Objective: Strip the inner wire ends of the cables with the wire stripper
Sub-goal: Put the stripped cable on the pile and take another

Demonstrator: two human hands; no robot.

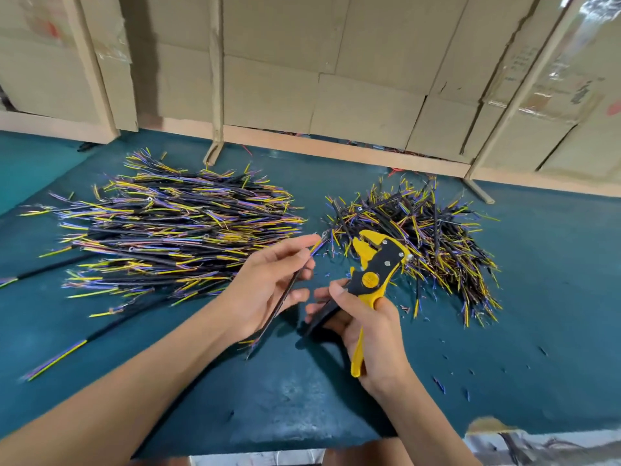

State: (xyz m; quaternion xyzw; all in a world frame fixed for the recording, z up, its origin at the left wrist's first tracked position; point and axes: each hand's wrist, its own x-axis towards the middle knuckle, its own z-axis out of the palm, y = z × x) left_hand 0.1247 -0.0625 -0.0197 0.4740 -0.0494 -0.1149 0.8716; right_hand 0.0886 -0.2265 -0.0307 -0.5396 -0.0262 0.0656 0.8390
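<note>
Two piles of cables (174,230) flank the work zone. Left hand (268,290) pinches one cable (285,297), coloured wire ends aimed toward the wire stripper (376,267). Right hand (366,331) grips the handles, jaws apart, apparently ready for insertion

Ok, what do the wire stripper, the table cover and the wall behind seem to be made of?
Wire stripper: glossy yellow plastic handles, black body with bright rivets, likely metal. Table cover: teal, matte, faintly mottled, perhaps rubber or felt mat. Wall: tan cardboard sheets, creased, with taped seams.
</note>
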